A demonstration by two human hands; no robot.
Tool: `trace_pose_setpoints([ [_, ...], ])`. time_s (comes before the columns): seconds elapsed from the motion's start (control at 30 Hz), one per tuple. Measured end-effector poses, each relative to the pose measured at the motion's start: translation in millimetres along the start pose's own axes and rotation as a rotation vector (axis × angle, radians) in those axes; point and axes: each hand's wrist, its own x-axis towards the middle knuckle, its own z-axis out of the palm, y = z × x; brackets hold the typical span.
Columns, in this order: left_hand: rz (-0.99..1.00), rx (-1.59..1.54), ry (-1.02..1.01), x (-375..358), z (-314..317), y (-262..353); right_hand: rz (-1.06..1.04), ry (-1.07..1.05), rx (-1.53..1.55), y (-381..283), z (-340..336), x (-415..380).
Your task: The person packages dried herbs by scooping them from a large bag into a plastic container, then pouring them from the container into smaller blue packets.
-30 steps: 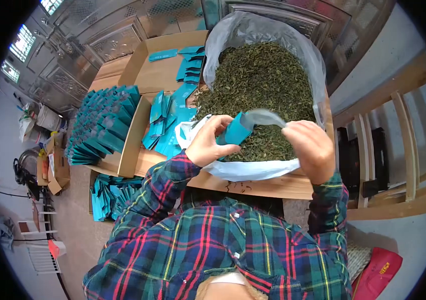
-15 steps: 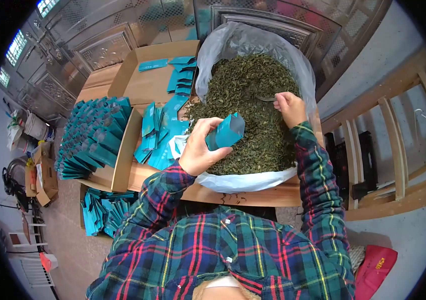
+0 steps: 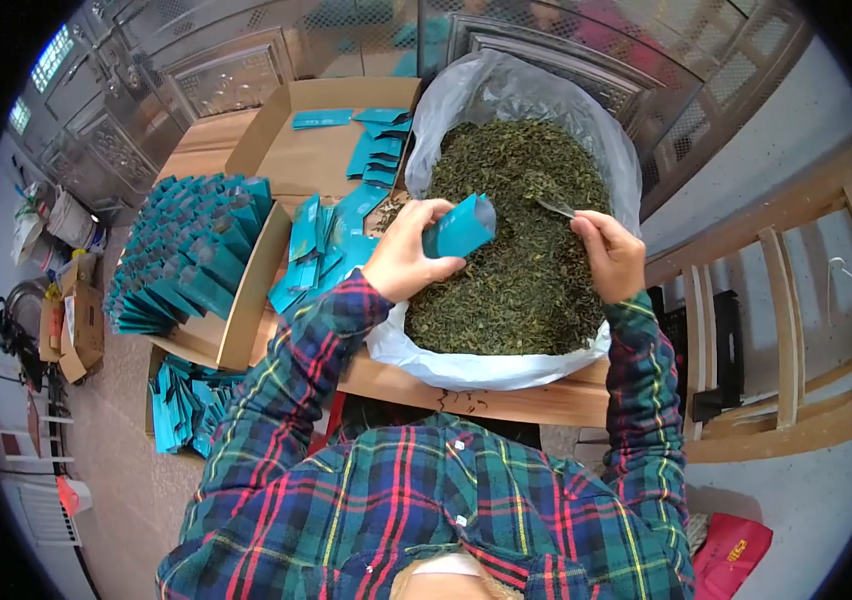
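My left hand is wrapped round a teal foil pouch, tilted with its open mouth toward the upper right. In my right hand is the thin handle of a metal spoon, held above the leaves. Leaves seem to lie on the spoon's far end, though they blend with those beneath. Below both hands, dried green leaves fill a big translucent plastic bag with its sides rolled open. Loose teal pouches lie on the table just left of my left hand.
A cardboard box at the left is packed with upright teal pouches. Behind it, a shallow carton holds several flat ones. Another box of pouches sits lower left. A wooden rack leans by the right wall.
My right hand has drawn back toward the right, and more of the spoon shows, now lifted over the leaves. My left hand keeps hold of the pouch. The whole view has shifted slightly.
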Motion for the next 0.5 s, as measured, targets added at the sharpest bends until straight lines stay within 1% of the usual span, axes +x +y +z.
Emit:
trace_pose_setpoints([
  [0.1, -0.004, 0.013, -0.020, 3.8, 1.2, -1.2, 0.061, -0.079, 0.232, -10.6, -10.5, -3.5],
  [0.13, 0.004, 0.036, -0.032, 5.5, 1.9, -0.4, 0.062, -0.083, 0.234, -15.3, -13.1, -2.3],
  [0.2, 0.012, 0.057, -0.048, 7.8, 4.0, 0.2, 0.039, -0.185, 0.253, -26.0, -18.2, -0.1],
  [0.23, 0.041, 0.089, -0.049, 8.6, 5.1, 0.1, 0.027, -0.235, 0.262, -30.9, -21.8, 1.3],
  [0.27, 0.069, 0.122, -0.049, 8.5, 6.3, 0.1, 0.029, -0.237, 0.262, -35.2, -25.8, 4.3],
  [0.33, 0.097, 0.155, -0.048, 7.4, 8.5, 1.9, -0.126, -0.371, 0.123, -42.5, -32.4, 16.6],
  [0.37, 0.140, 0.223, -0.022, 6.6, 10.0, 4.0, -0.203, -0.436, 0.051, -45.6, -35.3, 22.7],
  [0.4, 0.184, 0.290, 0.004, 5.6, 11.8, 6.6, -0.202, -0.434, 0.051, -48.9, -37.7, 28.0],
  [0.43, 0.228, 0.357, 0.029, 4.4, 14.0, 9.5, -0.270, -0.516, -0.013, -52.4, -39.4, 33.2],
  [0.5, 0.250, 0.381, 0.035, 1.4, 19.4, 18.6, -0.402, -0.675, -0.144, -58.4, -41.0, 41.5],
])
